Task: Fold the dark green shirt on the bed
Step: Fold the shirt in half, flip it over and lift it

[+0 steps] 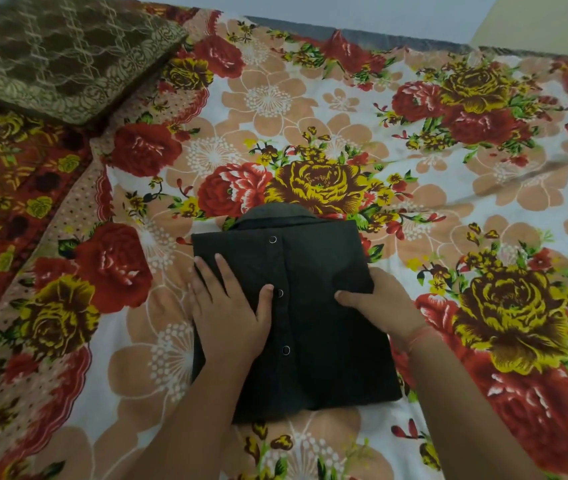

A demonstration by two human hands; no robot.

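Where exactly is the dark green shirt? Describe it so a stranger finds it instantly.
On the floral bedsheet, look near the front edge, under both hands. The dark green shirt is a folded rectangle with snap buttons down its middle, the only plain dark item there.

left hand [230,308] flat, palm down, right hand [383,306] fingers curled under

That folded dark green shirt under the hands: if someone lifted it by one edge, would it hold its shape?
Probably not. The folded dark green cloth shirt looks soft and would likely droop and unfold. It seems light, lying flat on the floral bedsheet. The left hand and right hand press it flat, suggesting the layers might spring up.
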